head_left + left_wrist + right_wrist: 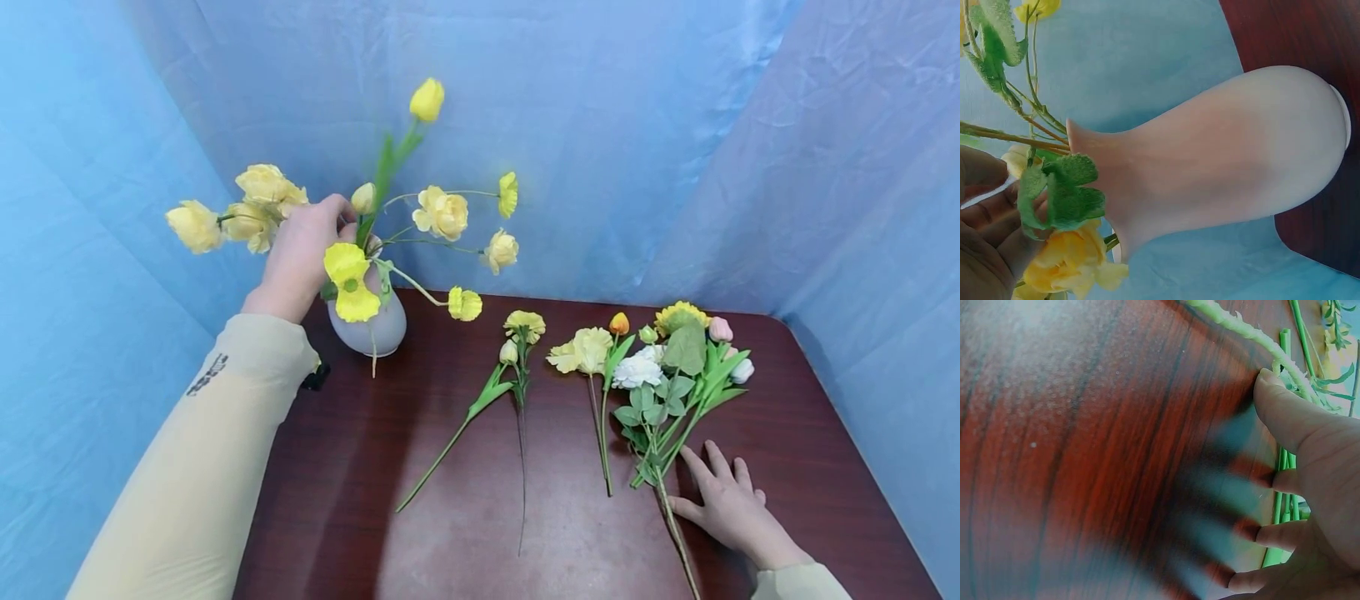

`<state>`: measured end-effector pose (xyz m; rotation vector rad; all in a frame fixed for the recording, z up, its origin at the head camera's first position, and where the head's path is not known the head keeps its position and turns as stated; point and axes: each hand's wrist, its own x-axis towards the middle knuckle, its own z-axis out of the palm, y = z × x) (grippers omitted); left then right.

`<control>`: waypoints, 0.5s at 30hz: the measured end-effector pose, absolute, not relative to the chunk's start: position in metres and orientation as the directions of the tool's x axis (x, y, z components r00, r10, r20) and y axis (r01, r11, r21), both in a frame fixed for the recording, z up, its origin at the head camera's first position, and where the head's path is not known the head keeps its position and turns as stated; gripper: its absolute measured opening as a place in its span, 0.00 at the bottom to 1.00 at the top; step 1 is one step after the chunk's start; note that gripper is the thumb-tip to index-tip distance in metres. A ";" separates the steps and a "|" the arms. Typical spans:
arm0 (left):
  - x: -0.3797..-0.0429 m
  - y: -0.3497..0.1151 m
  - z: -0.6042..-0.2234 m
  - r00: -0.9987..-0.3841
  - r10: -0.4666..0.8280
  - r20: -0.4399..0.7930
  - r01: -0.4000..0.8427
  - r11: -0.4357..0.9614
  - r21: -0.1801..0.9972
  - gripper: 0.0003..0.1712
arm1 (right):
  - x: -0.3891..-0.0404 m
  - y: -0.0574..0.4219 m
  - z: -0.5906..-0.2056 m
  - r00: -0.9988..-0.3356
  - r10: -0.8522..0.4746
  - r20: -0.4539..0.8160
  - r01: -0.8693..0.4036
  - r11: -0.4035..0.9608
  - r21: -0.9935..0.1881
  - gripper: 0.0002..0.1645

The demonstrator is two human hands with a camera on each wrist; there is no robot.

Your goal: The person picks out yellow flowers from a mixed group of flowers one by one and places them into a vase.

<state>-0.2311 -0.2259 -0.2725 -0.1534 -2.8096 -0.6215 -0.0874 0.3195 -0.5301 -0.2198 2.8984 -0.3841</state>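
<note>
A pale vase, narrow at the neck and wide at the base, stands at the table's back left with several yellow flowers in it. At its mouth, my left hand has its fingers curled around the stem of a tall yellow tulip, which looks blurred. The exact grip is partly hidden; in the left wrist view the thumb and fingers are beside green leaves and a yellow bloom. My right hand lies spread on the table, its thumb close to the stems of a mixed flower bunch.
On the dark red wooden table lie a pale tulip, a yellow carnation-like flower, a cream flower and an orange tulip. Blue cloth hangs behind and at both sides.
</note>
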 end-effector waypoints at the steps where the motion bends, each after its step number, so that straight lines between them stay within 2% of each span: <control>1: -0.230 -0.226 -0.273 -0.961 0.049 0.272 0.158 0.906 0.394 0.09 | -0.087 0.320 -0.530 -0.968 -0.174 -0.183 -0.120 0.955 -0.272 0.54; 9: -0.223 -0.223 -0.277 -0.942 0.058 0.332 0.189 0.906 0.379 0.08 | -0.084 0.321 -0.532 -0.970 -0.176 -0.167 -0.127 0.955 -0.270 0.53; 15: -0.208 -0.224 -0.281 -0.873 0.034 0.487 0.253 0.884 0.393 0.10 | -0.084 0.319 -0.531 -0.968 -0.175 -0.178 -0.123 0.955 -0.269 0.54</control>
